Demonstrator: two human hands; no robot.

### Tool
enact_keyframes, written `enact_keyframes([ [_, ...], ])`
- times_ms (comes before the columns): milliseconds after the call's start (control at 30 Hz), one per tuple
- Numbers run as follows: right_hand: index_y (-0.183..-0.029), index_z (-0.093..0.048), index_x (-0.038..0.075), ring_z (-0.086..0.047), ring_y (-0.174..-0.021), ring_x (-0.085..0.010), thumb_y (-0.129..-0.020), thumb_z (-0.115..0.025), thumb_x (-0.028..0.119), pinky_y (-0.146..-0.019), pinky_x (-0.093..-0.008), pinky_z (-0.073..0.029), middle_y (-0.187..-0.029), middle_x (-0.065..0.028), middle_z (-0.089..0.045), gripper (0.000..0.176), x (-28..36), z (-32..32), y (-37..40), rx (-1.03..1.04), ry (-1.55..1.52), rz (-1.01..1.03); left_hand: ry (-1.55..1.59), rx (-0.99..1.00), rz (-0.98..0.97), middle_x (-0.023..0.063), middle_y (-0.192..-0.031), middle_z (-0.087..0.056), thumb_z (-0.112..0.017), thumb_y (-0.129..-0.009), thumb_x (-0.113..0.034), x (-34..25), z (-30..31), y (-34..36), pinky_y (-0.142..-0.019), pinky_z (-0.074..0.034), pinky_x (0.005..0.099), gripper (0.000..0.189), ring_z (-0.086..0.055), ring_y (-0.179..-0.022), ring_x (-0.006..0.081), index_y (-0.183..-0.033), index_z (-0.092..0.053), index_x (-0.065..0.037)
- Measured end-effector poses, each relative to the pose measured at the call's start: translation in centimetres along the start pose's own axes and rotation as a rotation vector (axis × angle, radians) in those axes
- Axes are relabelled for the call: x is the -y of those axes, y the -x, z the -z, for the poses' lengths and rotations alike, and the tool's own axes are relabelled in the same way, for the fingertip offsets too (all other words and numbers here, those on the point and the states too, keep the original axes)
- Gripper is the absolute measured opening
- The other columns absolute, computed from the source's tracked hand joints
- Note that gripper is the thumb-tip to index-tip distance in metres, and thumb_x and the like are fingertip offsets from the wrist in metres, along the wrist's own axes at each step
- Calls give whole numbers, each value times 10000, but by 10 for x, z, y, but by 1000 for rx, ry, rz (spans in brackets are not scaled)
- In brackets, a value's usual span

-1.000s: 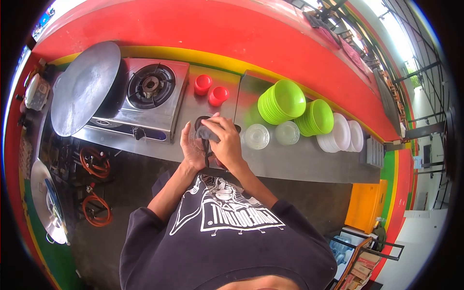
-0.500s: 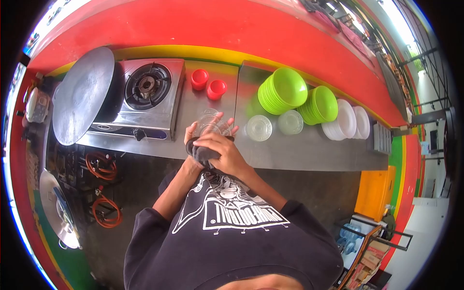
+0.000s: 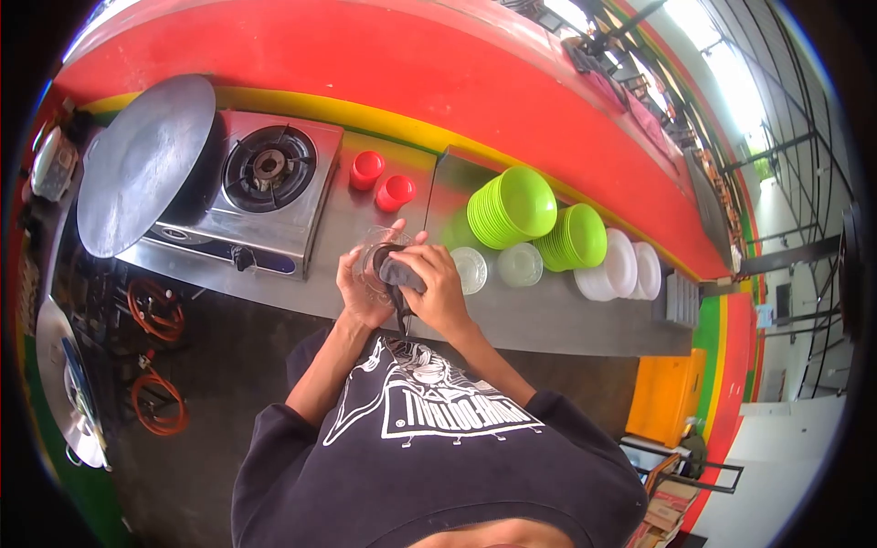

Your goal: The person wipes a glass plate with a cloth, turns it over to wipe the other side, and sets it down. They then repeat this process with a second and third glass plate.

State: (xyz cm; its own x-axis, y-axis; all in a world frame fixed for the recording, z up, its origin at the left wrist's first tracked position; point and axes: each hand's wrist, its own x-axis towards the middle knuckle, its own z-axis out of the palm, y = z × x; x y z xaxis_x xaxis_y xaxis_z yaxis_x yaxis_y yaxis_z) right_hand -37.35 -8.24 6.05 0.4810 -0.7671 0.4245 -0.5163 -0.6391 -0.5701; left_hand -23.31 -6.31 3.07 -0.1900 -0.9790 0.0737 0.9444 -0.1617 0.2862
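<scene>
**Left hand (image 3: 359, 290) cradles, right hand (image 3: 437, 290) wipes: glass dish (image 3: 373, 254) up off the counter**

The left hand cups the clear glass dish from behind, fingers curled round its wall, thumb up on the rim. The right hand is bunched against the dish, pinching a dark cloth (image 3: 399, 274) into the bowl, with a tail of it dangling toward 6 o'clock. The dish is dead centre, held in the air just above the near edge of the steel counter (image 3: 548, 310).

Here's the danger as I read it. Only 1 hand really carries that smooth glass. If the cloth hand presses too hard, or the glass is wet, it could twist free and hit the steel, or go past the edge to the floor. The hanging tail could snag on the counter lip. And at 3 o'clock, just beside the right hand, 2 more clear dishes (image 3: 469, 268) sit on the counter, so a wide elbow could send them skating.

Now the containers:
- The held dish has nothing in it but cloth.
- The 2 clear dishes look empty.
- At 2 o'clock, 2 nested stacks of green bowls (image 3: 512, 205) have nothing in the top bowls.
- Beyond them, at 3 o'clock, white plates (image 3: 619, 265) are stacked bare.
- At 12 o'clock, 2 red tubs (image 3: 367, 166) stand close together, and I cannot tell what is in them.
- At 10 o'clock there is a gas stove (image 3: 269, 169) with nothing on the burner and no flame I can make out, and a round metal pan (image 3: 142, 164) beside it.
</scene>
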Motion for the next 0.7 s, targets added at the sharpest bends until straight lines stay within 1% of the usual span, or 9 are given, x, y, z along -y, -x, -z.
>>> enact_keyframes([
  [100,-1291,-613,106,-562,-1161,-313,-707,-806,133,-1010,-450,-428,-1192,-95,-636,616,1,7,4,90,-111,132,140,-87,-10,212,-1449,-469,-459,-870,-655,-7,-1,-5,-1155,-345,582,857,-399,-1407,457,-1530,-362,-118],
  [200,-1284,-623,118,-559,-1171,-304,-715,-797,115,-1007,-447,-424,-1198,-93,-629,594,12,2,7,88,-139,187,163,-150,18,201,-1382,-506,-456,-874,-649,-19,4,-4,-1129,-369,600,821,-426,-1375,485,-1486,-399,-105],
  [233,-1275,-630,126,-565,-1179,-297,-709,-800,105,-1017,-445,-420,-1194,-82,-632,591,12,-2,9,80,-149,160,135,-188,23,195,-1305,-534,-464,-876,-641,-21,7,-2,-1106,-393,609,775,-471,-1323,505,-1427,-435,-98],
  [333,-1263,-632,97,-597,-1144,-316,-688,-815,98,-1038,-437,-416,-1153,-88,-658,604,-2,-15,17,66,-209,122,62,-295,86,200,-1276,-546,-455,-881,-695,-27,9,4,-1102,-393,612,767,-508,-1276,508,-1358,-492,-96],
  [433,-1244,-628,49,-650,-1057,-276,-753,-821,98,-992,-398,-452,-1109,-110,-691,531,-3,-26,22,-111,-287,58,-26,-315,147,150,-1164,-607,-448,-871,-790,-31,23,3,-1042,-472,554,801,-582,-1224,422,-1271,-551,-104],
  [533,-1210,-623,2,-662,-953,-200,-852,-796,132,-866,-347,-499,-1084,-124,-708,418,7,-29,25,-298,-567,-277,-391,-511,105,92,-1080,-652,-428,-902,-801,-29,12,2,-920,-562,427,763,-671,-1082,270,-1158,-616,-107],
  [567,-1203,-618,-11,-632,-918,-129,-922,-753,166,-787,-301,-512,-1064,-85,-693,359,10,-24,24,-310,-595,-379,-428,-601,62,39,-937,-685,-429,-991,-678,-27,3,0,-742,-579,301,617,-688,-844,131,-1049,-656,-107],
  [667,-1186,-617,-15,-608,-901,-107,-944,-726,161,-798,-283,-507,-1024,-39,-660,319,-1,-32,19,-478,-845,-497,-685,-405,73,36,-843,-696,-444,-1055,-530,-31,41,12,-633,-532,245,497,-640,-694,91,-974,-681,-100],
  [700,-1171,-619,-12,-593,-907,-99,-956,-713,164,-809,-270,-496,-1011,-26,-642,293,1,-32,17,-490,-881,-564,-720,-457,-22,-24,-725,-634,-470,-1073,-449,-29,17,9,-547,-445,215,429,-561,-614,42,-911,-662,-102],
])
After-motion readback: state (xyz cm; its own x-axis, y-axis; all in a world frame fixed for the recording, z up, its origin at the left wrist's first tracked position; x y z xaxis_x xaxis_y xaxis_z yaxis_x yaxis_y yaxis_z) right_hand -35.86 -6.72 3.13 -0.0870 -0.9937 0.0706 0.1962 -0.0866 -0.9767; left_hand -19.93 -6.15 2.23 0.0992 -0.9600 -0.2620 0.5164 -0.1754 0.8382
